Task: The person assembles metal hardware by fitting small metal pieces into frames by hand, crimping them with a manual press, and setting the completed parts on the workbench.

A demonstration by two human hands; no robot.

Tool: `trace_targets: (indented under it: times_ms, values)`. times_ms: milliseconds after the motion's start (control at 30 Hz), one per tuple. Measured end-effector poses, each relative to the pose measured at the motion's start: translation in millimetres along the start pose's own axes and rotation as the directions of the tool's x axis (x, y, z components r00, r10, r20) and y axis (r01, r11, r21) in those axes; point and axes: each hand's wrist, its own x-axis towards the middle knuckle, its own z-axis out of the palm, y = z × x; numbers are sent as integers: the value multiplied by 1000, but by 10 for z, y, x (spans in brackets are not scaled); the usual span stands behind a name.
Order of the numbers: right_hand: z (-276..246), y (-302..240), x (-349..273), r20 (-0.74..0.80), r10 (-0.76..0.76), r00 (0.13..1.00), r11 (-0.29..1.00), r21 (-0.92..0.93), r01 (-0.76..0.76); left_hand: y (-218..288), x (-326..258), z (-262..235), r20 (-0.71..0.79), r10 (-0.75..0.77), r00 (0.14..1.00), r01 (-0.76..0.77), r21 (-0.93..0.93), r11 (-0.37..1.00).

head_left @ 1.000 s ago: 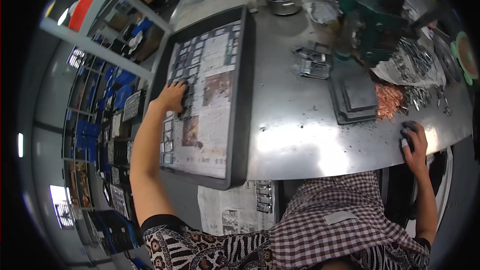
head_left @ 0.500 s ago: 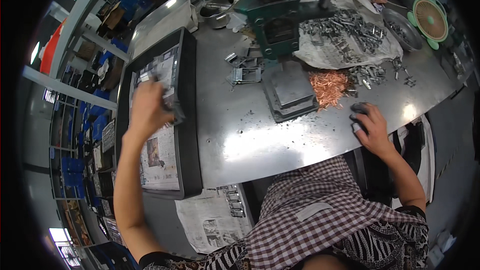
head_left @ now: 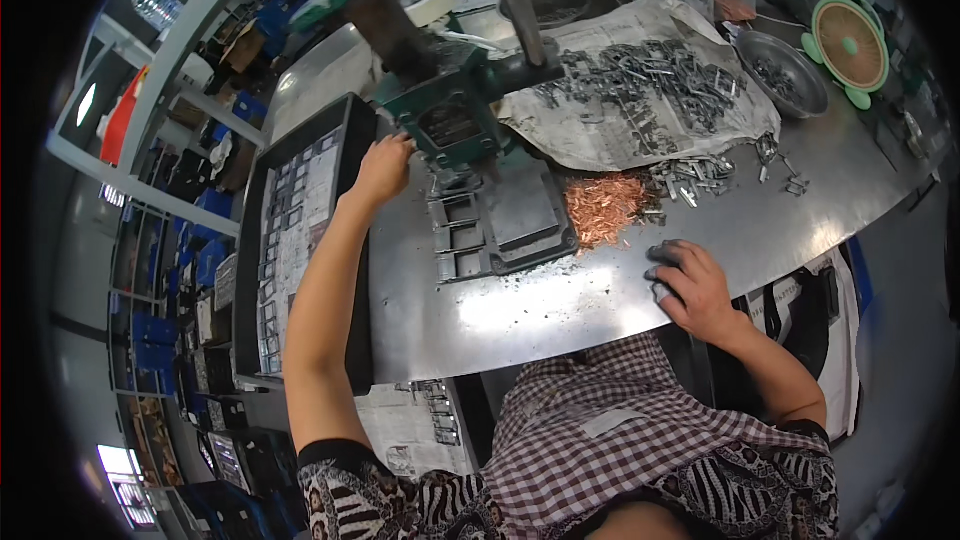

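Observation:
My left hand (head_left: pixel 385 168) reaches to the left side of a green bench press (head_left: pixel 455 125), its fingertips partly hidden, so I cannot make out what they hold. Just in front of it, a row of rectangular metal frames (head_left: pixel 462 238) lies along the left of the press's flat steel base (head_left: pixel 525 215). My right hand (head_left: pixel 692 285) rests near the table's front edge, fingers loosely bent and apart, with dark covers on some fingertips and a pale one on another. Closest to it is a heap of small copper-coloured pins (head_left: pixel 605 208).
A black tray (head_left: pixel 353 340) on the left holds metal frames on newspaper. Behind the pins, small metal parts (head_left: pixel 695 180) lie loose, and more cover a cloth-like sheet (head_left: pixel 600 140). A metal bowl (head_left: pixel 815 90) and a green fan (head_left: pixel 850 45) stand at the back right.
My left hand has moved from above the black tray to beside the press. More metal frames now lie left of the press base. The view has shifted; my right hand stays near the edge.

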Motion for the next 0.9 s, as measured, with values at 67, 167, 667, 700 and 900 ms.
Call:
trace_targets:
  times_ms: [67,167,667,700,900]
  values:
    - [-41,19,4,-22,18,1000,998,66,-17,-148,57,343,-87,123,989,-135,-156,978]
    - [-54,62,40,8,81,997,975,208,-81,-629,-68,631,-157,126,979,-144,-109,984]
    - [260,21,832,188,-151,970,988,47,145,1190,-1260,-460,301,-223,927,339,-927,158]
    - [328,-6,872,189,-178,966,982,-26,186,1286,-1264,-329,300,-184,936,327,-934,144]
    - [289,-18,935,173,-223,959,959,-139,247,1894,-981,-44,269,-62,961,258,-956,-141]
